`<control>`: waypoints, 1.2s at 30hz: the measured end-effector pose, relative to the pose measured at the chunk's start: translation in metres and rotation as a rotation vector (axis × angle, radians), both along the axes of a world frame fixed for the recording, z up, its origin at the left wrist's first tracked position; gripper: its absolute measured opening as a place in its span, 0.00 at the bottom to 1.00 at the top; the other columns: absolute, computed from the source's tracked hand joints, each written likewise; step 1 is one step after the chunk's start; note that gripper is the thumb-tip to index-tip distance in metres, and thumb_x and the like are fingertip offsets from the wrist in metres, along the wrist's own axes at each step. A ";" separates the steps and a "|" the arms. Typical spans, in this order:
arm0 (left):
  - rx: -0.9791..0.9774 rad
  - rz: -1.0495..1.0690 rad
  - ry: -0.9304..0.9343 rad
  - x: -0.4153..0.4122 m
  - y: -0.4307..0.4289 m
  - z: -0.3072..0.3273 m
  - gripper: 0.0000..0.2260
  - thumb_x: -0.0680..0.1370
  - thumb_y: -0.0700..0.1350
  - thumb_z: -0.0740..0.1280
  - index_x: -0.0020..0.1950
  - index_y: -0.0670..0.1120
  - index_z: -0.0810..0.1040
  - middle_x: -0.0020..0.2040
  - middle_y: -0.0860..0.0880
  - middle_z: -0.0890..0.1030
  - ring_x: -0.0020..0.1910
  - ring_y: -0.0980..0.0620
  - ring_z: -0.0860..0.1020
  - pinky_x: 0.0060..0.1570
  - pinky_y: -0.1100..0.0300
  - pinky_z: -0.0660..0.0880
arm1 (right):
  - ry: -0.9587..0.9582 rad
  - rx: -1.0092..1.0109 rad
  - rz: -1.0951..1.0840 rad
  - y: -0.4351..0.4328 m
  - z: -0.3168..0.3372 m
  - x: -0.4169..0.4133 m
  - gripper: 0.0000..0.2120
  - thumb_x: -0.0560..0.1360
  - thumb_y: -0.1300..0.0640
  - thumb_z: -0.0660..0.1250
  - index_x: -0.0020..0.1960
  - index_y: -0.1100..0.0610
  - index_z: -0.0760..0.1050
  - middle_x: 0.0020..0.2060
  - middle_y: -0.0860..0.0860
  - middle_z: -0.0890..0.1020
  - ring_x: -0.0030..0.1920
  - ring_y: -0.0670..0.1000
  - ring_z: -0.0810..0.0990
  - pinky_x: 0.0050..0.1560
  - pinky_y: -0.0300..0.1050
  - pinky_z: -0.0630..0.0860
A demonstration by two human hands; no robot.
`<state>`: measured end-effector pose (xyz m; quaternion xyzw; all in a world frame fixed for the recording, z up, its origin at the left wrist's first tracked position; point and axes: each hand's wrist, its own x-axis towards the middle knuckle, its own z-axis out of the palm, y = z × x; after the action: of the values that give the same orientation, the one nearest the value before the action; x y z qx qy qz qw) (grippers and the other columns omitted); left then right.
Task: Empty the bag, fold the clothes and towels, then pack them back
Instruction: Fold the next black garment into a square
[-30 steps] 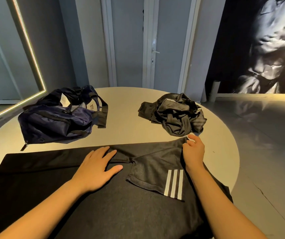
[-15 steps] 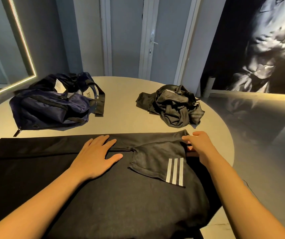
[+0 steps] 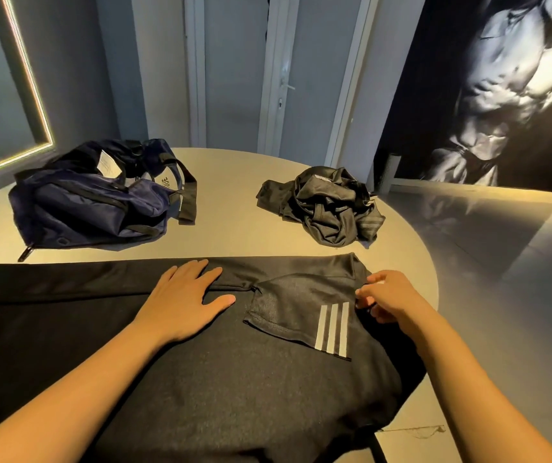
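The left hand (image 3: 184,295) lies spread on the three-striped black shirt (image 3: 234,379); right hand (image 3: 391,299) at its edge, grip unclear.

Round pale table (image 3: 234,208) with a matte top, in the foreground. Behind it, a grey double door (image 3: 234,78) in white frames, with a small lever handle (image 3: 287,86). Left: a mirror panel edged by a glowing light strip (image 3: 30,81). Right: a large black-and-white wall mural (image 3: 501,88) above a glossy floor (image 3: 501,245); a pale cylinder (image 3: 388,173) stands at its base.
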<state>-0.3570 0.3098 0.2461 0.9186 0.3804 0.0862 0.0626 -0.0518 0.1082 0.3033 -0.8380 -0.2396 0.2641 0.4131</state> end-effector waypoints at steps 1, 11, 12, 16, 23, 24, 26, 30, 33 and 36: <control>-0.001 0.001 -0.004 0.000 -0.001 0.000 0.42 0.73 0.78 0.43 0.82 0.58 0.57 0.83 0.51 0.57 0.82 0.50 0.54 0.81 0.48 0.50 | -0.165 0.007 -0.020 0.003 -0.001 0.002 0.03 0.77 0.64 0.68 0.45 0.59 0.75 0.35 0.59 0.83 0.30 0.55 0.78 0.32 0.47 0.78; 0.085 0.054 -0.134 -0.003 -0.009 0.006 0.22 0.82 0.61 0.60 0.73 0.55 0.76 0.75 0.51 0.73 0.74 0.49 0.70 0.72 0.51 0.67 | -0.817 -0.295 0.440 0.060 -0.057 0.008 0.31 0.84 0.37 0.48 0.81 0.52 0.58 0.80 0.54 0.60 0.80 0.56 0.56 0.78 0.57 0.54; 0.105 0.061 -0.149 -0.004 -0.010 0.008 0.18 0.83 0.57 0.61 0.70 0.55 0.79 0.72 0.52 0.76 0.71 0.50 0.72 0.69 0.53 0.70 | -0.833 -0.302 0.437 0.059 -0.060 0.009 0.31 0.84 0.36 0.47 0.82 0.51 0.56 0.81 0.54 0.57 0.81 0.55 0.54 0.79 0.57 0.51; 0.096 0.074 -0.168 -0.007 -0.013 0.013 0.14 0.82 0.50 0.64 0.66 0.55 0.82 0.67 0.56 0.80 0.67 0.53 0.76 0.67 0.54 0.73 | -0.861 -0.299 0.453 0.065 -0.062 0.017 0.33 0.82 0.34 0.46 0.82 0.49 0.55 0.82 0.53 0.56 0.81 0.54 0.52 0.80 0.57 0.50; 0.181 0.246 -0.164 -0.015 -0.011 0.027 0.06 0.78 0.50 0.62 0.45 0.50 0.76 0.44 0.53 0.76 0.46 0.50 0.75 0.44 0.55 0.71 | -0.851 -0.308 0.475 0.078 -0.063 0.023 0.33 0.82 0.34 0.45 0.83 0.48 0.52 0.82 0.51 0.54 0.82 0.53 0.50 0.80 0.57 0.48; 0.219 0.300 -0.172 -0.018 -0.008 0.025 0.08 0.79 0.51 0.62 0.49 0.50 0.78 0.47 0.52 0.77 0.49 0.49 0.76 0.47 0.54 0.72 | -0.850 -0.310 0.476 0.080 -0.063 0.023 0.33 0.82 0.34 0.45 0.83 0.48 0.52 0.82 0.51 0.53 0.82 0.53 0.49 0.80 0.57 0.48; 0.211 0.413 -0.083 -0.025 0.001 0.019 0.20 0.82 0.59 0.57 0.67 0.50 0.77 0.64 0.47 0.77 0.66 0.45 0.72 0.65 0.49 0.69 | -0.847 -0.309 0.482 0.084 -0.064 0.025 0.33 0.82 0.34 0.45 0.83 0.47 0.51 0.82 0.51 0.53 0.82 0.52 0.49 0.80 0.57 0.48; -0.094 0.570 0.098 -0.042 0.017 0.010 0.41 0.78 0.75 0.42 0.84 0.51 0.49 0.84 0.43 0.49 0.83 0.42 0.46 0.79 0.39 0.44 | -0.842 -0.302 0.498 0.089 -0.065 0.030 0.34 0.81 0.33 0.45 0.83 0.47 0.51 0.82 0.50 0.52 0.82 0.52 0.49 0.80 0.56 0.47; -0.110 0.572 0.119 -0.051 0.025 0.011 0.45 0.74 0.78 0.40 0.84 0.52 0.46 0.84 0.44 0.45 0.83 0.43 0.43 0.79 0.38 0.43 | -0.849 -0.300 0.505 0.094 -0.065 0.032 0.35 0.80 0.32 0.45 0.83 0.46 0.52 0.82 0.49 0.53 0.82 0.52 0.50 0.80 0.56 0.48; -0.115 0.569 0.130 -0.050 0.031 0.013 0.46 0.74 0.79 0.40 0.84 0.51 0.46 0.84 0.44 0.46 0.83 0.43 0.43 0.79 0.38 0.43 | -0.844 -0.297 0.505 0.100 -0.064 0.033 0.35 0.80 0.31 0.45 0.83 0.46 0.52 0.82 0.49 0.53 0.82 0.51 0.50 0.80 0.56 0.49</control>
<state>-0.4070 0.3413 0.2589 0.7737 0.6301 0.0198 0.0633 -0.0185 0.2084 0.2389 -0.8373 -0.5402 0.0253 0.0801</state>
